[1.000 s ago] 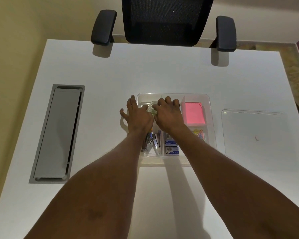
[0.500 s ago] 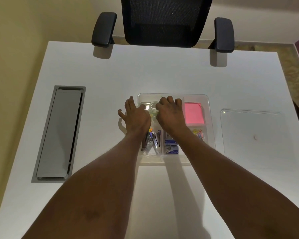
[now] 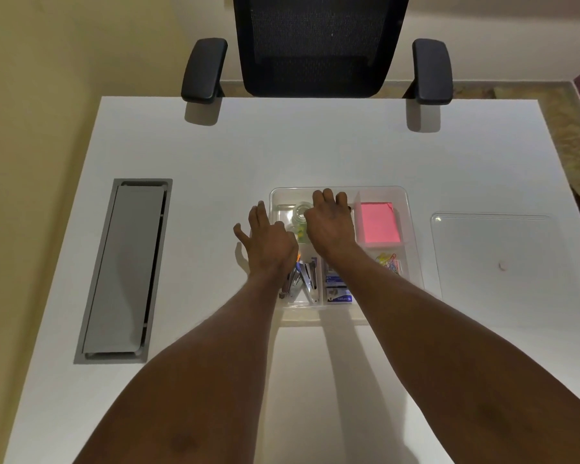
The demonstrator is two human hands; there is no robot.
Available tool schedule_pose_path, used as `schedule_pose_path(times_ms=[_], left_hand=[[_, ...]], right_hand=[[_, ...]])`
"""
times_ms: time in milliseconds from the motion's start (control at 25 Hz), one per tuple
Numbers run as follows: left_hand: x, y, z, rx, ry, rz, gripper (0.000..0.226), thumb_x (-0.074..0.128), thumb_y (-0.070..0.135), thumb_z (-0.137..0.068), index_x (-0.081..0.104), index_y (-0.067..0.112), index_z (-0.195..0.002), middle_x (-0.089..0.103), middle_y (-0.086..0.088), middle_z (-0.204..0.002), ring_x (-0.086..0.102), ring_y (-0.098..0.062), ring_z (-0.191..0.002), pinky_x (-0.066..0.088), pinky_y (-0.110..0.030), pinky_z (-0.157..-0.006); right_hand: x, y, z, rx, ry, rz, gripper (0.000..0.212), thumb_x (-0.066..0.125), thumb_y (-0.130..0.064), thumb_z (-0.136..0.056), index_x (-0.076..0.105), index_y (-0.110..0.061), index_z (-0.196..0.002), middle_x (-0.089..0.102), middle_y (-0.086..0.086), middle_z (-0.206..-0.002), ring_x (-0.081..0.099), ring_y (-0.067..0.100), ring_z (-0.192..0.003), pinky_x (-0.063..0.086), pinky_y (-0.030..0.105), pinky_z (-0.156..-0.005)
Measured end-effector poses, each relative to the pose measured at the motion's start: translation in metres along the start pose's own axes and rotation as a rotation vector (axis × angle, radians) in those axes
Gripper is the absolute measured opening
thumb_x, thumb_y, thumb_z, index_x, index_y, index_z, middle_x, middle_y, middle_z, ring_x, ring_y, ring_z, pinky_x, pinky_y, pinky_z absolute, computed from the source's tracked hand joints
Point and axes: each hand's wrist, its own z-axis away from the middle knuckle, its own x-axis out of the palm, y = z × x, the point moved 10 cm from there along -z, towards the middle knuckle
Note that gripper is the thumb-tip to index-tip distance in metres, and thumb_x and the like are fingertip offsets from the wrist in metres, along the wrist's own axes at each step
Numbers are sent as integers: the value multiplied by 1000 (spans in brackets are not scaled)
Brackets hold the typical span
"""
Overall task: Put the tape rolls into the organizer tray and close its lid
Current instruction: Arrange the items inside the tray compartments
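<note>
A clear organizer tray (image 3: 412,209) sits mid-desk. A clear tape roll (image 3: 301,212) lies in its back-left compartment, showing between my hands, with something yellow-green just in front of it. My left hand (image 3: 268,241) rests palm down over the tray's left rim, fingers spread and holding nothing. My right hand (image 3: 330,222) lies over the tray's back middle. Its fingers curl downward and its thumb is against the tape roll. Whatever is under its palm is hidden. The clear lid (image 3: 493,256) lies flat on the desk, right of the tray.
The tray also holds a pink note pad (image 3: 379,222), coloured paper clips (image 3: 390,262), staplers (image 3: 303,279) and blue staple boxes (image 3: 337,293). A grey cable hatch (image 3: 128,269) is set into the white desk (image 3: 315,145) at left. A black chair (image 3: 318,45) stands beyond the far edge.
My left hand has slid slightly back and left off the tape roll, so more of the roll shows between my hands. My right hand has stayed over the tray's back middle.
</note>
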Motion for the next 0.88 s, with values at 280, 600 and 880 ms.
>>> schedule_pose_path(times_ms=[280, 600, 880], left_hand=[[0, 6, 3, 1, -18, 107, 36, 46, 32, -103, 73, 16, -121, 21, -9, -173, 14, -26, -162, 12, -62, -128], [4, 6, 7, -54, -28, 144, 37, 46, 35, -105, 70, 19, -127, 17, -10, -174, 9, -28, -164, 11, -63, -128], [8, -2, 7, -104, -20, 186, 33, 54, 25, -102, 71, 30, -130, 16, -9, -175, 6, -25, -165, 10, -65, -127]], right_hand=[[0, 5, 5, 25, 5, -19, 17, 70, -18, -80, 76, -11, -95, 59, 8, -108, 53, 30, -109, 39, 44, -92], [-9, -2, 5, -12, 23, -15, 16, 66, -16, -86, 75, -12, -98, 59, 9, -109, 52, 30, -111, 39, 45, -93], [-5, 12, 16, -6, 48, -92, 33, 57, -6, -88, 72, -17, -116, 56, 9, -116, 50, 31, -115, 38, 45, -95]])
